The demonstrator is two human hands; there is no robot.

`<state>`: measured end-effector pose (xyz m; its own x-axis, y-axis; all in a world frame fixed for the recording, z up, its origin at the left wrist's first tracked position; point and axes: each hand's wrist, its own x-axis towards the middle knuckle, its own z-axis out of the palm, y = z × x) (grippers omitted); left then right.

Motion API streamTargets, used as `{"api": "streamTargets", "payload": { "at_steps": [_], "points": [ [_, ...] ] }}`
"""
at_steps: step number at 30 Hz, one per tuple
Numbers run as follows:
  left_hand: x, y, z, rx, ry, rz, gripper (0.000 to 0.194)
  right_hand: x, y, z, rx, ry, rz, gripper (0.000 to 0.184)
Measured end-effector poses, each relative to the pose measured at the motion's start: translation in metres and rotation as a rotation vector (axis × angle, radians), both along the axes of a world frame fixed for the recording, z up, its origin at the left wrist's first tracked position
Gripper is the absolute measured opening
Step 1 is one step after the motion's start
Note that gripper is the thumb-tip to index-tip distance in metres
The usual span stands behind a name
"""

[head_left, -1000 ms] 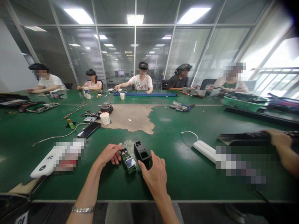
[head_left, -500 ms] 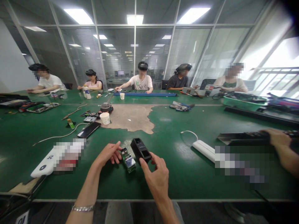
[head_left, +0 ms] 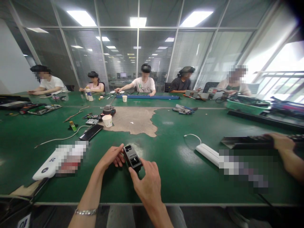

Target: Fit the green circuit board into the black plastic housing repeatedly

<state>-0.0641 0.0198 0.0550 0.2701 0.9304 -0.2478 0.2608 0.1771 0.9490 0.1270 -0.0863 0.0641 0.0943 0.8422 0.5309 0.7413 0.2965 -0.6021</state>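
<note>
At 12 o'clock on the green workbench [head_left: 180,186], seen from the head camera, a small black plastic case [head_left: 132,157] now sits where the circuit board lay. The board no longer shows beside it, and whether it is under or inside the case, I cannot tell. The right hand [head_left: 148,182] is curled close, its fingers [head_left: 137,171] bent against the near edge, though a firm grip cannot be told. The left hand [head_left: 110,157] lies half open at 11 o'clock, its fingertips [head_left: 121,148] just at the case's left side. A white power strip [head_left: 207,153] lies well apart at 3 o'clock.
</note>
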Motion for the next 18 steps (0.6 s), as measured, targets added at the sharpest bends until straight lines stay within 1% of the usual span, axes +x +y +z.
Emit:
{"api": "streamTargets", "payload": {
  "at_steps": [3,8,10,14,18],
  "points": [
    [0.0,0.0,0.0,0.008,0.01,0.007,0.077,-0.001,0.001,-0.002,-0.01,-0.04,-0.007,0.036],
    [-0.002,0.002,-0.003,-0.009,-0.005,0.023,0.086,-0.002,0.002,-0.01,-0.048,-0.076,-0.011,0.035],
    [-0.003,0.003,-0.005,0.003,0.026,0.015,0.082,-0.002,0.002,-0.013,-0.069,-0.086,-0.011,0.035],
    [-0.001,0.004,-0.006,0.047,0.11,-0.035,0.068,-0.001,0.0,-0.019,-0.078,-0.094,-0.005,0.038],
    [-0.001,0.004,-0.005,0.061,0.131,-0.05,0.067,-0.002,0.0,-0.021,-0.046,-0.083,-0.031,0.045]
  ]
}}
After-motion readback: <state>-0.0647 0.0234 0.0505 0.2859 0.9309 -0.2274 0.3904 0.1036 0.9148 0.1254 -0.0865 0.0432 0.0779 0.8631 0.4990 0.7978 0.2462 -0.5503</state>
